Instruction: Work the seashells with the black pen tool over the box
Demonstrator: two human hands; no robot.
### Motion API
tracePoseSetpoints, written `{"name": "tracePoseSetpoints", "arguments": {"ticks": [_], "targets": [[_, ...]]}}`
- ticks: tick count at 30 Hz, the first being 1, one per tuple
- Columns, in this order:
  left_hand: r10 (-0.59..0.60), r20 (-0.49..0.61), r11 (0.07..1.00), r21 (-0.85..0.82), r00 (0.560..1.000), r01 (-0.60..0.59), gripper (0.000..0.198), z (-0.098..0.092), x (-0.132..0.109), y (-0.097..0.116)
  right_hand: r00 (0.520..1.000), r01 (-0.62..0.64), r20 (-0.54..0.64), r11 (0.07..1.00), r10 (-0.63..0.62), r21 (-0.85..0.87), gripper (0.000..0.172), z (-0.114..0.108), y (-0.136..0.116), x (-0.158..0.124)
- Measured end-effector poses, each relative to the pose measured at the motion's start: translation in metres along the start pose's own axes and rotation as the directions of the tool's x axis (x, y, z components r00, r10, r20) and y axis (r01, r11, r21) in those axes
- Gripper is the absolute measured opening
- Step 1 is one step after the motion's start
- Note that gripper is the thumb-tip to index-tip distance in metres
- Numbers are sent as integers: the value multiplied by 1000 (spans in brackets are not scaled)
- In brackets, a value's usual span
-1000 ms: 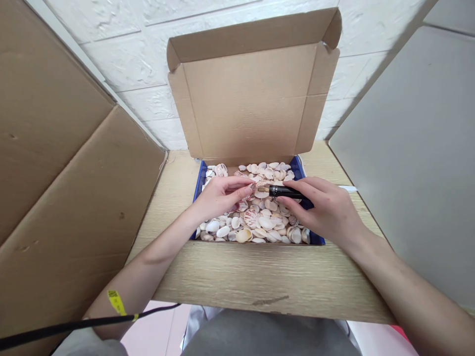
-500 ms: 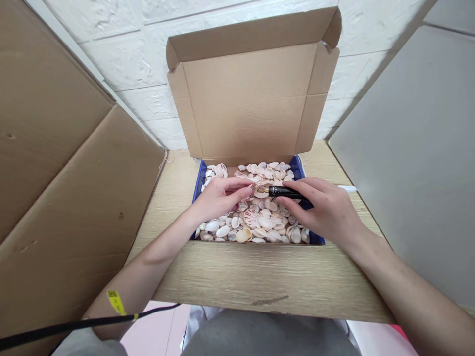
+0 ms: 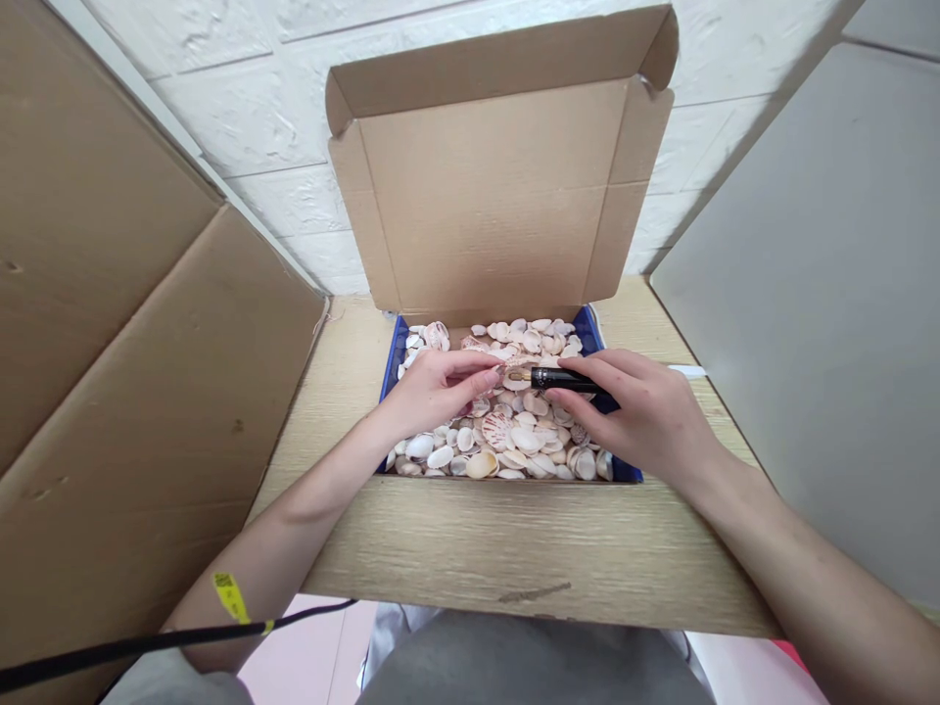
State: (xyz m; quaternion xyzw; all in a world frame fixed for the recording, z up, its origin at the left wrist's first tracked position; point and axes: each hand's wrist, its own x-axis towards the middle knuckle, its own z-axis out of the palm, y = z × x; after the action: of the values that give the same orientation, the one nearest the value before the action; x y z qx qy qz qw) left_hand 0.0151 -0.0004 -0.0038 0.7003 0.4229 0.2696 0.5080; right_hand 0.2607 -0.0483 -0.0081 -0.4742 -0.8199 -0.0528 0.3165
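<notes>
My right hand (image 3: 646,406) is wrapped around a mini hand drill (image 3: 564,380), a slim black cylinder with a brass chuck at its tip. The drill lies nearly level and points left. Facing it, my left hand (image 3: 441,390) pinches a small seashell (image 3: 500,373) between thumb and fingers, right at the brass tip. Fingers cover most of that shell, and I cannot tell whether the bit touches it. Both hands hover over many loose seashells (image 3: 525,438), white, cream and pinkish, one of them a red-striped scallop (image 3: 497,429).
The shells fill a shallow cardboard box with blue sides (image 3: 389,377), its brown lid (image 3: 492,196) raised against the white wall (image 3: 242,117). Cardboard panels (image 3: 162,362) stand left, a grey panel (image 3: 822,294) right. A black cable with a yellow tag (image 3: 231,597) crosses below my left forearm.
The view has shifted very slightly. Both hands, the drill and the pinched shell keep the same position.
</notes>
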Motion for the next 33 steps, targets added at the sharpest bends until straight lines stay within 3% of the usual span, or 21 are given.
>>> {"name": "tracePoseSetpoints", "arguments": {"ticks": [33], "targets": [[6, 13, 999, 31, 1000, -6, 36, -1, 0, 0, 1000, 24, -2, 1000, -24, -20, 24, 0, 0, 0]]}}
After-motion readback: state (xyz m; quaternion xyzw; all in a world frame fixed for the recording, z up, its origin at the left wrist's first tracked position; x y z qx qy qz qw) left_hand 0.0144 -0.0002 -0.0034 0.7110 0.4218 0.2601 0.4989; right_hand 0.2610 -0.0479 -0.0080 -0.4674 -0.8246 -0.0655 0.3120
